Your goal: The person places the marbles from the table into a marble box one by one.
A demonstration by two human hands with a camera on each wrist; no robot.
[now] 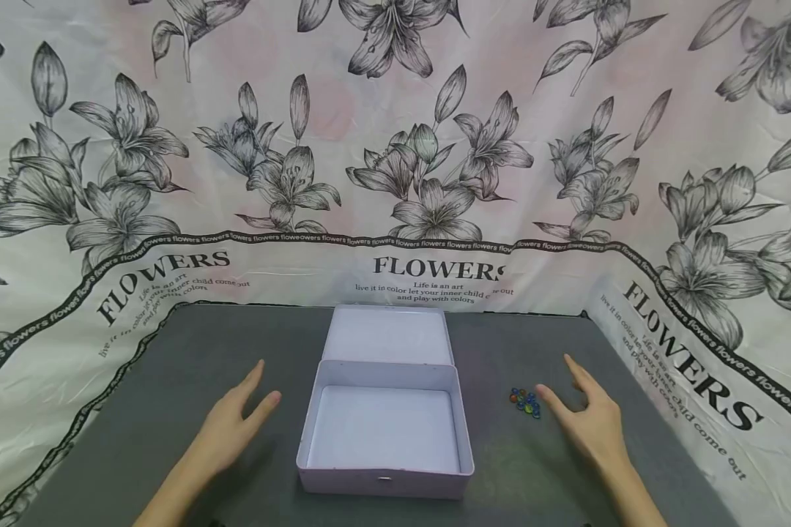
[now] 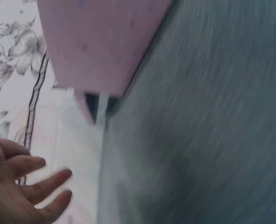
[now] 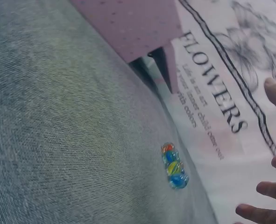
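An open box point(image 1: 385, 483), pale inside and with its lid point(image 1: 387, 335) tipped back, stands in the middle of the dark table; nothing lies in it. In both wrist views its speckled pink outer wall point(image 3: 133, 28) shows. To its right sits a small cluster of glass marbles point(image 1: 526, 404), blue, yellow-green and orange. My left hand point(image 1: 227, 424) hovers left of the box, fingers spread and holding nothing. Just right of the marbles, my right hand point(image 1: 589, 421) is held with thumb and fingers apart, also holding nothing; its thumb tip is nearest the marbles.
A white curtain point(image 1: 435, 176) printed with grey lilies and the word FLOWERS surrounds the back and sides of the table. The dark grey table top point(image 1: 250, 344) reaches back to the curtain's lower edge.
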